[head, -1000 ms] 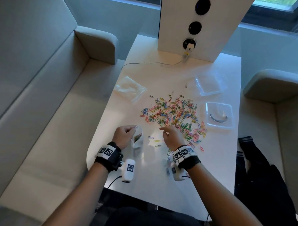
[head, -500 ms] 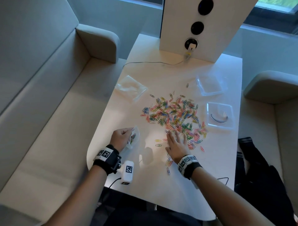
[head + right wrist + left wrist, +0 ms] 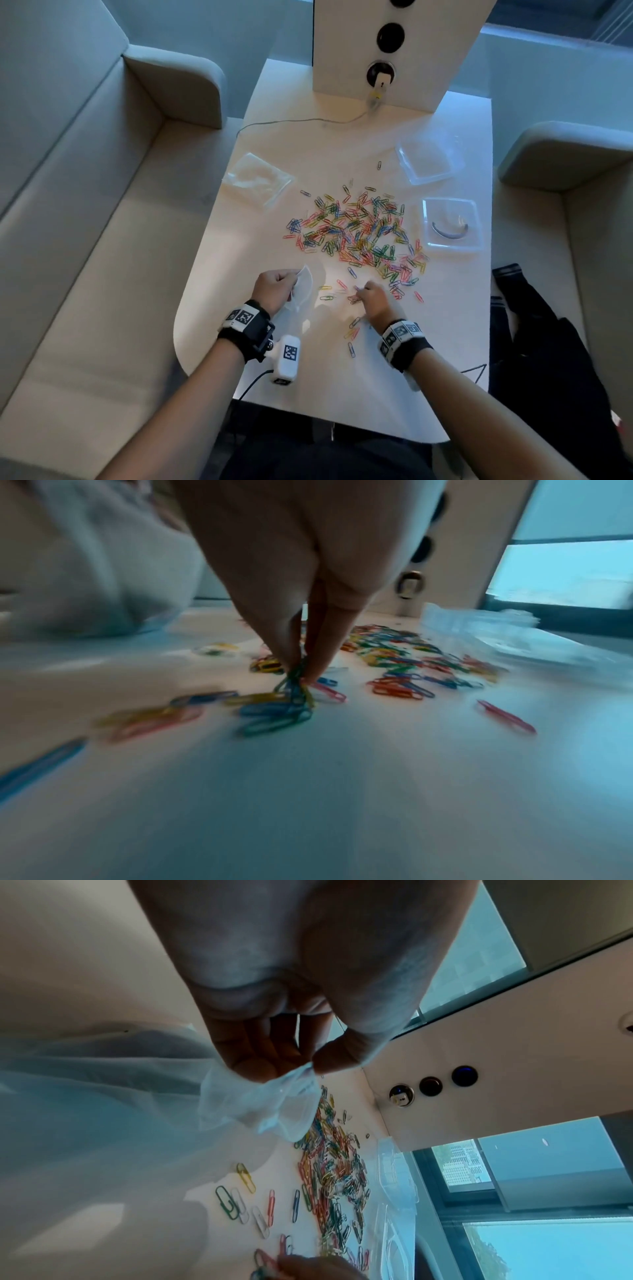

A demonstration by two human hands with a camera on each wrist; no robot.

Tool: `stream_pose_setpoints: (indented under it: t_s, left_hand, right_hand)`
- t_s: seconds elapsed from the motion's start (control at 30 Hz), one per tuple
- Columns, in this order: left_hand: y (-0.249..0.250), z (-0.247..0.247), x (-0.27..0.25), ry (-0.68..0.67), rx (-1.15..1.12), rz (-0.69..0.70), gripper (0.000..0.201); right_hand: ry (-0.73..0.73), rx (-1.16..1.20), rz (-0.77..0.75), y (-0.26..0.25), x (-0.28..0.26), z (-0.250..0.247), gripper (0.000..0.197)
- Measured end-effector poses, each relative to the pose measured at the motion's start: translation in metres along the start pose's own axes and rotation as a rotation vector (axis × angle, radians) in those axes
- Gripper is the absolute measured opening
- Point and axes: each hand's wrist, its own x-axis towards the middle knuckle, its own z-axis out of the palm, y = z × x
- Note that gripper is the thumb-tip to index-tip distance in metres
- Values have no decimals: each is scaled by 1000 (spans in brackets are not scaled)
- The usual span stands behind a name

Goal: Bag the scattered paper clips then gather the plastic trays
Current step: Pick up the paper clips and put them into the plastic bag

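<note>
Coloured paper clips [image 3: 359, 233] lie scattered over the middle of the white table [image 3: 342, 394]. My left hand [image 3: 274, 287] pinches the rim of a small clear plastic bag [image 3: 305, 284] just above the table, left of the clips; the wrist view shows thumb and fingers holding the bag [image 3: 270, 1104]. My right hand [image 3: 373, 299] is at the near edge of the pile, its fingertips pinching a bunch of clips [image 3: 291, 693] off the surface. Two clear plastic trays stand at the right: one [image 3: 424, 162] farther back, one [image 3: 450, 226] nearer.
A flat clear bag [image 3: 257, 180] lies at the table's left side. A white panel [image 3: 394, 51] with round sockets and a plugged cable stands at the back. Sofa seats flank the table. Dark clothing [image 3: 534, 342] lies at the right. A few clips [image 3: 351, 337] lie near my right wrist.
My right hand lay flat on the clips half a second ago; now it has curled and pinches a bunch, drawn slightly toward me. The left hand still holds the bag.
</note>
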Motion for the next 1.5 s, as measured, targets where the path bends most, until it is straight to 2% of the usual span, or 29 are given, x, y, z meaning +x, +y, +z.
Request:
stream_pose_setpoints:
  t_s: [0.13,0.2,0.23,0.3,0.43,0.5,0.63,0.77,0.83,0.9,0.93,0.97,1.03,1.1,1.17,1.23,1.33,1.43,1.5]
  left_hand:
    - [2,11,-1,-9,28,-14,22]
    - [1,16,0,-14,55,-11,21]
    - [0,19,1,-19,63,-12,22]
    - [0,25,2,-40,76,-22,23]
    - [-1,40,1,-87,107,-18,37]
    - [2,47,-2,-132,98,9,34]
    - [5,50,-6,-184,138,64,38]
    - [5,45,-5,-177,161,77,35]
    - [6,43,-4,-148,164,81,35]
    - [7,42,-2,-104,150,72,34]
    - [7,41,-2,-83,133,68,34]
    - [7,41,-1,-69,114,64,34]
    - [7,40,-1,-46,77,53,33]
    - [6,39,0,-22,45,40,33]
    - [3,39,1,-2,20,28,32]
    - [-1,38,1,13,-1,8,32]
    - [-3,35,-2,29,-3,-8,33]
    - [-9,29,-3,44,4,-13,33]
    - [-10,27,-4,45,19,-16,33]
  right_hand:
    - [258,531,405,18,5,-9,15]
    - [263,935,606,23,0,-12,18]
    - [240,1149,634,22,-2,-16,20]
    - [178,1437,555,14,-6,-26,24]
    - [41,1532,383,-24,-11,-40,25]
    - [1,1460,324,-40,-11,-39,23]
    - [33,890,188,-55,-7,-35,22]
    - [17,759,87,-59,-11,-45,26]
    - [122,709,74,-54,-16,-51,22]
    - [244,611,93,-43,-25,-53,8]
    - [244,543,122,-36,-31,-51,8]
    - [194,463,164,-30,-38,-45,21]
    - [-25,404,256,-24,-56,-26,40]
    - [-285,499,332,-27,-77,-3,44]
    - [-437,624,432,-32,-90,18,40]
    - [-371,744,534,-33,-90,33,33]
    - [-89,849,681,-29,-73,37,29]
    - [151,701,750,-17,-51,26,49]
    - [241,628,780,-11,-39,19,60]
